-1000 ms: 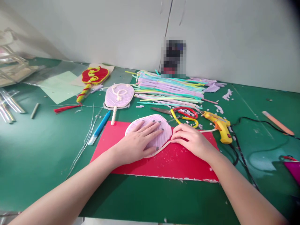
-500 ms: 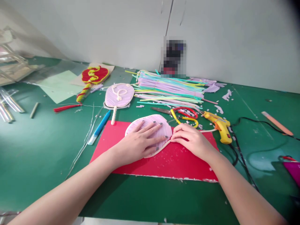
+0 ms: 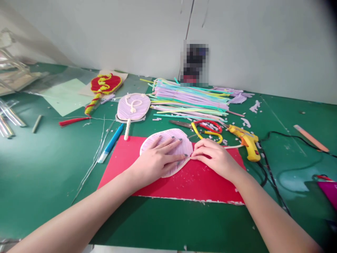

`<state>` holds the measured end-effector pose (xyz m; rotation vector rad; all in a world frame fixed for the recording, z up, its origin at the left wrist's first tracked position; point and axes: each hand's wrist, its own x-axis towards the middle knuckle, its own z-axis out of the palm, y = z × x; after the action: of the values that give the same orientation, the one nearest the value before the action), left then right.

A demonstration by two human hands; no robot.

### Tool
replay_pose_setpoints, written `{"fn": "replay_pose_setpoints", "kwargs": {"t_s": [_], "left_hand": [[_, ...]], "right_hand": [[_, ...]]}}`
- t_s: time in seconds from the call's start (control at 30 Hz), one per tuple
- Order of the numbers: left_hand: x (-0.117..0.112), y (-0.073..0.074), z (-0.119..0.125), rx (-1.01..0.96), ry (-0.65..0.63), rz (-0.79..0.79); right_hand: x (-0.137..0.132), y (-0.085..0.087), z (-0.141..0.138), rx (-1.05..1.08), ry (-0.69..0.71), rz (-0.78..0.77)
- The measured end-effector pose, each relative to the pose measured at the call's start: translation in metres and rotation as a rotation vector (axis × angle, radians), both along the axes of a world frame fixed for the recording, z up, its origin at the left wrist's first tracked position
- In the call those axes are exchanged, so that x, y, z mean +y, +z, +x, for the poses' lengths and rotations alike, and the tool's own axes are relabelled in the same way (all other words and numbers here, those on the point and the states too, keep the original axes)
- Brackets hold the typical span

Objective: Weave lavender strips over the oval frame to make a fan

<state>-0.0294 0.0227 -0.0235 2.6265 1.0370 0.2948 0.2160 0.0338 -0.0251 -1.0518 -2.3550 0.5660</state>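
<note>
Evidently edging: your left hand point(image 3: 155, 164), fingers spread, gripping nothing, lies flat on the lilac fan panel point(image 3: 186, 144) atop the red board point(image 3: 200, 184); your right hand point(image 3: 214, 157) pinches cream trim point(image 3: 181, 168) at the panel's edge. Next move likely calls for light pressing along the curve.

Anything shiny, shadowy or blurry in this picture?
Head view: pale glare on the table, right of the glue gun; head view: shadow in front of the red board; head view: pixelated patch against the wall; head view: lilac oval sharp enough to show stripes.
</note>
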Motion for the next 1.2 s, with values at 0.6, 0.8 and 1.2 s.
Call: {"fn": "replay_pose_setpoints", "kwargs": {"t_s": [0.6,0.8,1.2], "left_hand": [[-0.001,-0.009,0.005,-0.134,0.008,0.101],[-0.003,-0.012,0.008,-0.179,0.045,0.117],[-0.005,-0.015,0.011,-0.204,0.074,0.169]], "right_hand": [[-0.003,-0.003,0.000,0.017,-0.018,-0.008],[-0.005,-0.006,0.001,0.075,0.006,-0.143],[-0.010,0.001,-0.006,0.085,-0.012,-0.229]]}}
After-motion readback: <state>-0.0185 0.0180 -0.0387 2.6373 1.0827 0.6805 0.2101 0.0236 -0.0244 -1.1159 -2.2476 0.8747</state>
